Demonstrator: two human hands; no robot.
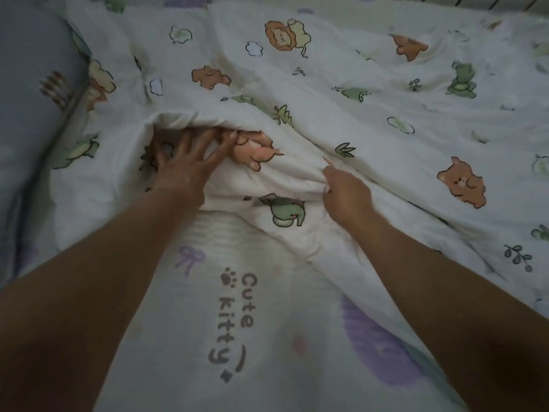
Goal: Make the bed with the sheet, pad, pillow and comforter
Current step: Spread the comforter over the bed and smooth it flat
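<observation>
A white comforter (pixel 341 114) printed with bears, lions and frogs lies crumpled across the bed. My left hand (pixel 184 162) has its fingers spread and pushed under a raised fold of it. My right hand (pixel 346 194) is closed, pinching a bunched edge of the same comforter. Beneath, in front of me, lies a white pad (pixel 231 322) with purple shapes and the words "Cute kitty". A blue-grey pillow (pixel 32 93) rests at the left edge, partly under the comforter.
Dark slats of a bed frame or rail (pixel 475 1) show at the top right corner. Bedding fills the rest of the view.
</observation>
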